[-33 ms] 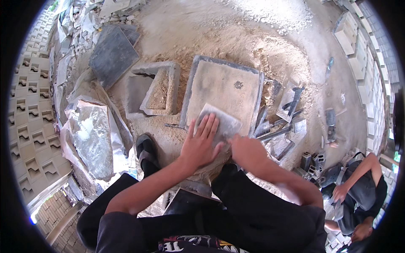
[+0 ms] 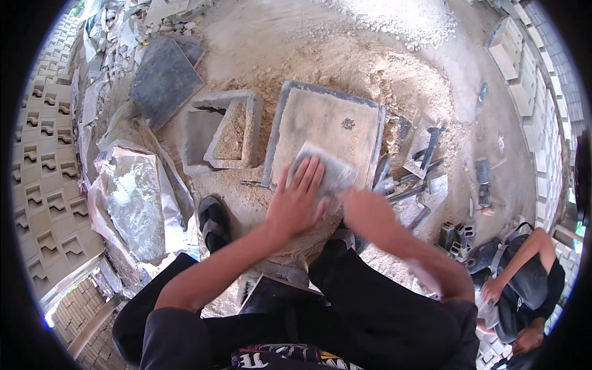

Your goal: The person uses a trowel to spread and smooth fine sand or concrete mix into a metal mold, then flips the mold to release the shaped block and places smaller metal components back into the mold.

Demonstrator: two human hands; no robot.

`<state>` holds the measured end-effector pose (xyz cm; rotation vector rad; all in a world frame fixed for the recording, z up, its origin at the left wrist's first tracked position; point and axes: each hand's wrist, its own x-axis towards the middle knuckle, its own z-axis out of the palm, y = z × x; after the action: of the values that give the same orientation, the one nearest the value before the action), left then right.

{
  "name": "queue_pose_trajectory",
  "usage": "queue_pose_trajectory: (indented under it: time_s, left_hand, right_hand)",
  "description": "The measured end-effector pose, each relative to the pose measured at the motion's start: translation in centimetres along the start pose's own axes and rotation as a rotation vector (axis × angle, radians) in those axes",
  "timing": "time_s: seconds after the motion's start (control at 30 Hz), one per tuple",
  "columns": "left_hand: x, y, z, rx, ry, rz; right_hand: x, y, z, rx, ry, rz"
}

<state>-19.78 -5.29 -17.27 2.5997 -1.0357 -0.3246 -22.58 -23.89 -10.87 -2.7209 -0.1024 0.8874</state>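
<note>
work on the square dark-rimmed mould (image 2: 333, 95) with the flat grey plate (image 2: 339, 172), to be found across the mould's near edge, partly over its sand-coloured face (image 2: 320, 117); cannot tell, because of blur, about full contact underneath. note the left hand (image 2: 300, 197) at the mould's near edge: palm down, fingers long and nearly together on top of the plate, wrapped around nothing. note the right hand (image 2: 369, 209), just off the mould's near right corner, curled closed at the plate's right end; cannot tell about any handle inside that fist, hidden by the knuckles. for a good pass, spread pressure evenly through the left fingers, steer from the right wrist, and lift the leading edge only slightly, so as not to gouge the face. stroke right out to the mould's rim without knocking it. go gently over the dark rough patch (image 2: 349, 124) toward the mould's far right corner, perhaps uneven. mind the thin dark rod (image 2: 251, 184) beside the mould's near left corner and the scattered hand tools (image 2: 434, 145) to the mould's right; avoid bumping the hollow grey frame (image 2: 254, 126) just left of the mould
</note>
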Motion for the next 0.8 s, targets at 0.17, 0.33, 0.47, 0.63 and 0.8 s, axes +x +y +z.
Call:
queue_pose_trajectory:
  time_s: [0.17, 0.33, 0.47, 0.63, 0.8]
  left_hand:
    - [16.7, -3.4, -0.6, 0.078, 0.099, 0.046]
    - [19.5, -2.7, 0.0, 0.157, 0.034, 0.052]
    - [8.4, 0.4, 1.2, 0.091, 0.009, 0.128]
    - [0.4, 2.7, 1.0, -0.026, -0.091, 0.094]
    - [9.7, 0.6, 0.9, 0.129, -0.011, 0.112]
  right_hand:
    - [9.3, 6.0, -9.2, -0.043, 0.054, 0.224]
    - [9.8, 6.8, -9.0, 0.009, 0.119, 0.258]
    - [1.5, 3.6, -1.1, 0.136, 0.044, 0.201]
    - [-4.2, -0.9, 1.8, 0.234, -0.093, 0.293]
    - [2.8, 4.9, -3.5, 0.091, -0.060, 0.232]
